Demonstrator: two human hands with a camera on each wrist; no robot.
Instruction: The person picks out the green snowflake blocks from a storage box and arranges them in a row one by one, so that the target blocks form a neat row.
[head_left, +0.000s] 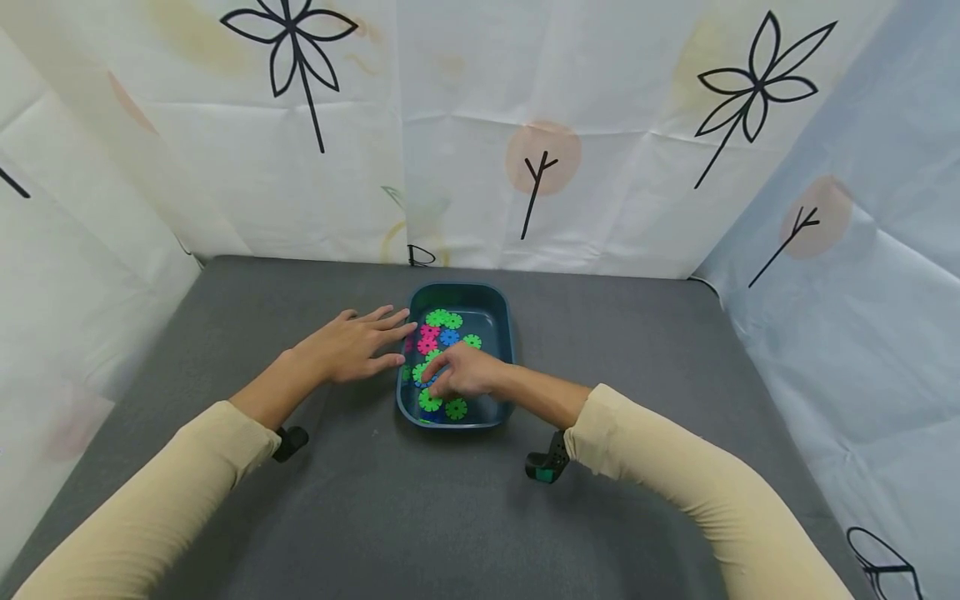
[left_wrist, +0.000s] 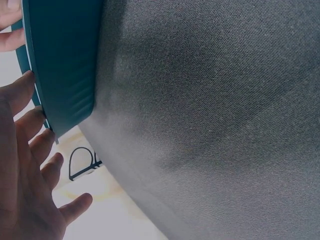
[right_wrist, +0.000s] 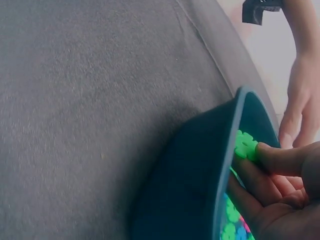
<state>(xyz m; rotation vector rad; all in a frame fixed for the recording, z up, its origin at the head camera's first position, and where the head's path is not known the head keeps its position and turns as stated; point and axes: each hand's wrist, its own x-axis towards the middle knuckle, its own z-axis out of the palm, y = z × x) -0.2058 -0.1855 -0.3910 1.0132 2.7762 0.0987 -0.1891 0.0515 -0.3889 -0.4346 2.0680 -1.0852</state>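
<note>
No legible text, no labels, no numbers (any view)

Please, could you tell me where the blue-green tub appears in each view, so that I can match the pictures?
Head: the tub is near the centre, seen from above.
Left wrist: it is at upper left, outer wall showing, cut off by the top edge.
Right wrist: it is at lower right, cut off by the bottom edge.
Shared landmark: the left hand, close to the tub's rim in all three.
</note>
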